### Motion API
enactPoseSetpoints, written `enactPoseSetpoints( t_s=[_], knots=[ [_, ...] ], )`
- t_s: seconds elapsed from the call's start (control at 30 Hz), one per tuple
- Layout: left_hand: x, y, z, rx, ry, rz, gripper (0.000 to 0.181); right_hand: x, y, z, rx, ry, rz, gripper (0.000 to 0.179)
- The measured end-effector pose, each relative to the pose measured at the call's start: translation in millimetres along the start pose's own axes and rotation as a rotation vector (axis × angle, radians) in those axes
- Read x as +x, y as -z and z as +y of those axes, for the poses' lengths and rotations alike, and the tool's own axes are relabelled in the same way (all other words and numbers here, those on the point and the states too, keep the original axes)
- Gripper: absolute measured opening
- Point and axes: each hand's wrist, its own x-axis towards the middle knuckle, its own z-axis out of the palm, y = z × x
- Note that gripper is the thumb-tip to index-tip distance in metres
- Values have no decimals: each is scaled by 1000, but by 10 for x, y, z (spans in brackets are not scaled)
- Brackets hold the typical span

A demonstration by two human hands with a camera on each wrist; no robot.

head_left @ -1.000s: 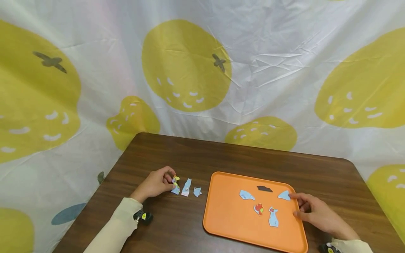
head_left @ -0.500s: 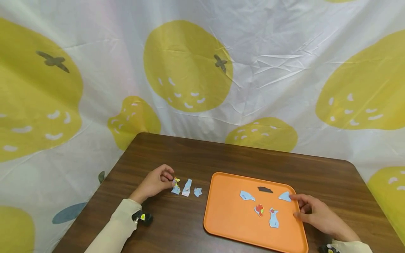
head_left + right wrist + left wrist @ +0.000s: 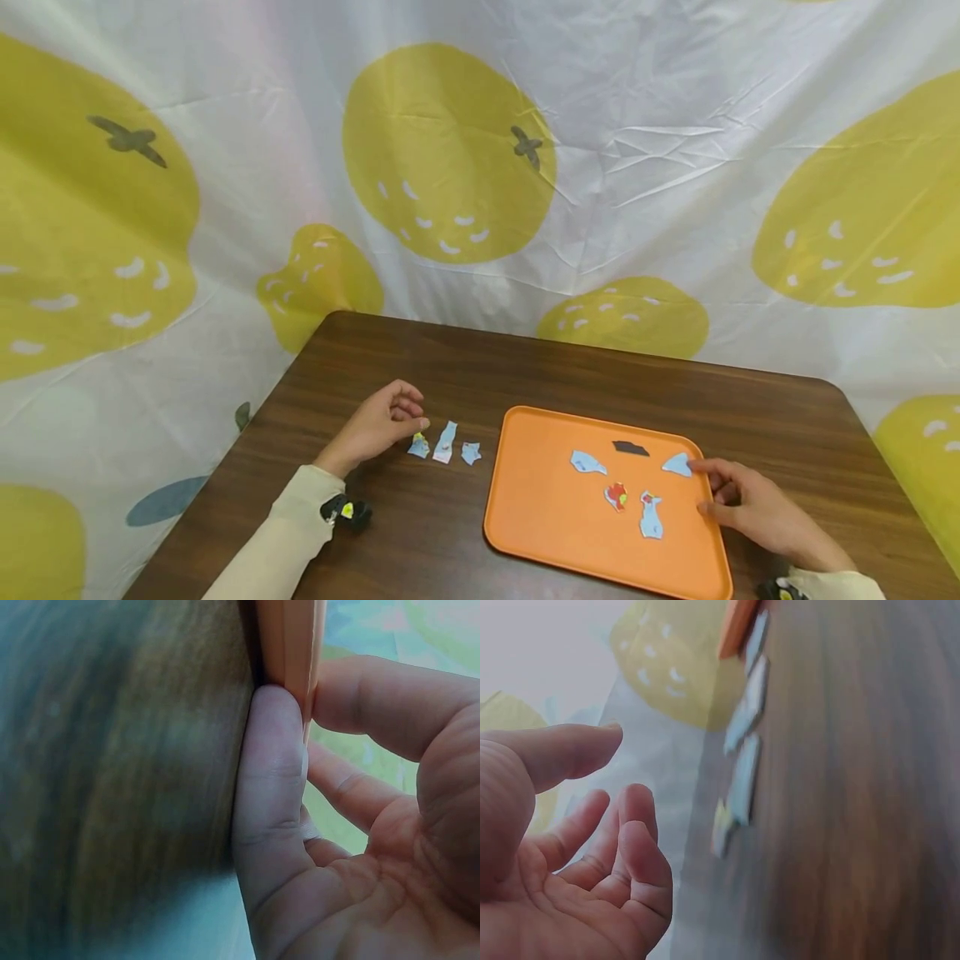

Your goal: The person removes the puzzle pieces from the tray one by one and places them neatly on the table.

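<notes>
My left hand (image 3: pixel 378 423) hovers over the table at the left, fingers loosely bent and nothing between them. Just below its thumb lies a blue-and-yellow puzzle piece (image 3: pixel 418 447), its upper part overlapped by the thumb in the head view. To its right follow a long pale-blue piece (image 3: pixel 446 442) and a small blue piece (image 3: pixel 471 452). My right hand (image 3: pixel 757 504) holds the right edge of an orange tray (image 3: pixel 570 542), thumb and a finger meeting at its rim in the right wrist view. A fingertip reaches the light-blue triangular piece (image 3: pixel 677 465) beside that rim.
On the tray lie a dark piece (image 3: pixel 631 448), a pale-blue piece (image 3: pixel 588 462), a red piece (image 3: pixel 617 497) and a tall blue piece (image 3: pixel 651 516). The brown table (image 3: pixel 390 533) ends at a lemon-patterned cloth (image 3: pixel 480 167) behind and at the left.
My left hand has let go of the blue-and-yellow piece and lifted away, now slightly up and right. The right hand stays at the tray's edge.
</notes>
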Motion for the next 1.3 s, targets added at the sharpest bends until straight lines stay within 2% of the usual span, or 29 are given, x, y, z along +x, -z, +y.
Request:
enactPoseSetpoints(
  t_s=[0.23, 0.4, 0.6, 0.8, 1.13, 1.3],
  knots=[
    [106, -193, 158, -53, -64, -60, 42, 12, -1, 5, 5, -7, -1, 57],
    [167, -319, 262, -41, -91, -97, 42, 13, -16, -20, 6, -13, -4, 57],
    [229, -500, 400, -26, -120, -127, 38, 16, -39, -27, 10, 47, 2, 54],
    [321, -752, 524, -24, -151, -184, 33, -3, -28, -23, 9, 66, 5, 53],
    [470, -1209, 767, -59, -132, -280, 38, 1, -3, -55, 2, 20, -9, 55],
    [558, -1428, 808, -59, -141, -300, 33, 1, -5, -62, -6, 21, -4, 55]
  ],
)
